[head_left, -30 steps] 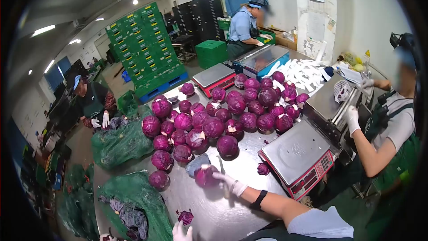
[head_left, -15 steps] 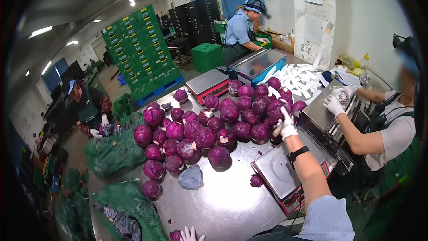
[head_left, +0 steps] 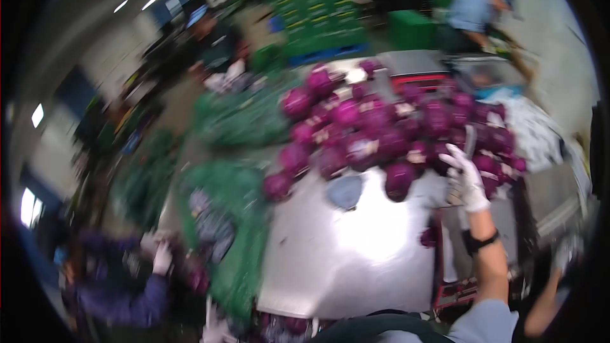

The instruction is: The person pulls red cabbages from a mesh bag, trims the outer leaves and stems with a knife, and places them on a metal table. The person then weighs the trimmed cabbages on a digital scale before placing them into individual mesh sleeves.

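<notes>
My right hand (head_left: 467, 181), in a white glove, reaches over the near right edge of a pile of purple cabbages (head_left: 398, 181). Its fingers are stretched and apart, holding nothing visible, close to the nearest heads. Below my wrist lies a flat weighing scale (head_left: 459, 232) with a red base. Low in the view, a blurred white-gloved hand, apparently my left hand (head_left: 218, 327), is beside the table's near left corner. One finger sticks up there; no object shows in it. A loose bluish-purple leaf (head_left: 345, 192) lies in front of the pile.
Green mesh bags (head_left: 244, 241) lie along the table's (head_left: 318, 267) left side, one with dark leaves inside. A person (head_left: 121, 292) works at lower left, others at the back. White strips (head_left: 537, 130) lie at right. Stacked green crates (head_left: 311, 9) stand behind.
My view has swung left, bringing the person at lower left into sight and blurring the frame. My right hand stays by the cabbages; my left hand shows farther left, beside the table corner.
</notes>
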`<state>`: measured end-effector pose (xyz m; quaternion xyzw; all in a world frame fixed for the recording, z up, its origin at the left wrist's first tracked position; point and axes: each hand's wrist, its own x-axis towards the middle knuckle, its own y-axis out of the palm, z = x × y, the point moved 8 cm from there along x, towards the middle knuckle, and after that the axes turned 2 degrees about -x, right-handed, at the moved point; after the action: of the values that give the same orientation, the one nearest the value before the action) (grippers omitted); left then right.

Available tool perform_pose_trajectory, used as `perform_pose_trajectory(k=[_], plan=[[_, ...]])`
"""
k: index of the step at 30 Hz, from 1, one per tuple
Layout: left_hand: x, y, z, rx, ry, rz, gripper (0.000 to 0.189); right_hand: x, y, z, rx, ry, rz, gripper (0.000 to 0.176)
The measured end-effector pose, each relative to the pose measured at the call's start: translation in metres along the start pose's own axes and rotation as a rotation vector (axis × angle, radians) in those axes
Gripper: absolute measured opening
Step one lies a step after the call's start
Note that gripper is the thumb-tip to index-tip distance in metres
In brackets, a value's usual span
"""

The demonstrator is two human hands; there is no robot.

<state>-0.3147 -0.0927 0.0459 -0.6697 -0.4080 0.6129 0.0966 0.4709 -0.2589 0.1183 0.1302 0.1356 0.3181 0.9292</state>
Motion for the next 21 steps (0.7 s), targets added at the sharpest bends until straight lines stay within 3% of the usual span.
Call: perform_pose_trajectory(k=[1,2,3,4,5,6,8,10,13,16,17,19,20,21], plan=[[0.014,-0.031,-0.011,0.106,0.157,-0.312,0.051,-0.01,0.027,-0.01,-0.077,-0.022,0.085,0.048],[-0.012,-0.061,-0.033,-0.22,0.563,-0.587,0.04,-0.017,0.052,-0.026,-0.093,0.009,0.168,0.048],[-0.005,-0.08,-0.031,-0.434,0.411,-0.727,0.044,-0.032,0.083,-0.033,-0.151,0.0,0.176,0.05],[0.005,-0.09,-0.042,-0.668,0.461,-0.766,0.048,-0.046,0.1,-0.049,-0.189,0.071,0.204,0.049],[0.031,-0.102,-0.048,-0.632,0.585,-0.88,0.051,-0.051,0.11,-0.077,-0.156,0.076,0.276,0.045],[0.065,-0.11,-0.052,-0.476,0.571,-0.904,0.058,-0.067,0.127,-0.095,-0.159,0.142,0.304,0.048],[0.123,-0.109,-0.082,-0.498,0.653,-0.858,0.063,-0.085,0.136,-0.14,-0.197,0.267,0.378,0.048],[0.115,-0.113,-0.136,-0.31,0.646,-0.886,0.068,-0.111,0.14,-0.167,-0.166,0.344,0.389,0.043],[0.216,-0.108,-0.15,-0.87,0.542,-0.631,0.086,-0.148,0.138,-0.194,-0.091,0.454,0.354,0.042],[0.234,-0.103,-0.184,-1.216,0.382,-0.286,0.104,-0.171,0.103,-0.226,-0.102,0.513,0.345,0.044],[0.251,-0.099,-0.191,-1.23,0.386,-0.27,0.104,-0.181,0.091,-0.225,-0.158,0.489,0.26,0.044],[0.287,-0.086,-0.188,-1.062,0.101,-0.351,0.114,-0.209,0.074,-0.229,-0.13,0.639,0.221,0.046],[0.295,-0.082,-0.19,-1.074,0.102,-0.339,0.114,-0.22,0.068,-0.231,-0.177,0.688,0.263,0.052],[0.295,-0.082,-0.192,-1.113,0.133,-0.349,0.113,-0.228,0.074,-0.224,-0.163,0.74,0.19,0.047]])
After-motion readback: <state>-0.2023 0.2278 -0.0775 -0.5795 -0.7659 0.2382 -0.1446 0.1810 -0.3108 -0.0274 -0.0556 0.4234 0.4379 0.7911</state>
